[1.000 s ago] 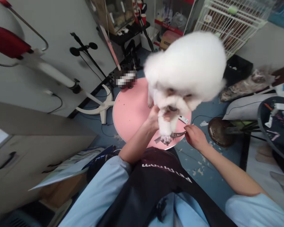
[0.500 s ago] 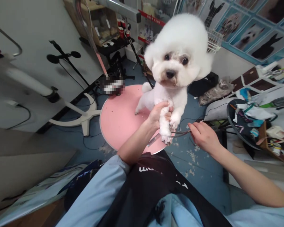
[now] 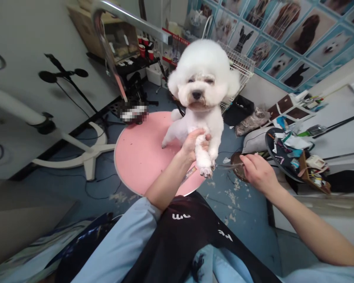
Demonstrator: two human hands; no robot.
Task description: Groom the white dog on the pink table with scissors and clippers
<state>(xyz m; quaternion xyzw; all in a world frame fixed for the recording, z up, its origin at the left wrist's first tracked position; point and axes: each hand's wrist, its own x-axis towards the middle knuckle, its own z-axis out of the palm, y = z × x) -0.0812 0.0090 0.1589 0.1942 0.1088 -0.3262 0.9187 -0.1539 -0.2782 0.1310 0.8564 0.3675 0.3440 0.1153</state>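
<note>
A white fluffy dog [image 3: 208, 63] with a rounded, trimmed head stands upright on a round pink grooming table [image 3: 135, 153]. My left hand [image 3: 193, 144] is wrapped round one of its front legs [image 3: 203, 157] and holds it out towards me. My right hand [image 3: 259, 171], to the right of the paw, is closed on a pair of scissors [image 3: 228, 166]. The blades point left, and their tips are close to the paws; whether they touch fur I cannot tell. A flat comb-like strip [image 3: 189, 173] lies on the table below my left wrist.
A metal grooming arm [image 3: 129, 17] rises at the upper left. Its pale stand [image 3: 90, 157] is on the floor. To the right is a round black side table [image 3: 275, 147] crowded with supplies. Behind the dog is a wire cage [image 3: 238, 65]. Hair clippings [image 3: 231, 196] litter the floor.
The camera view has shifted, showing more of the wall posters. The scissors have moved a little right, away from the held leg. The dog's eyes have narrowed. My left hand keeps its hold.
</note>
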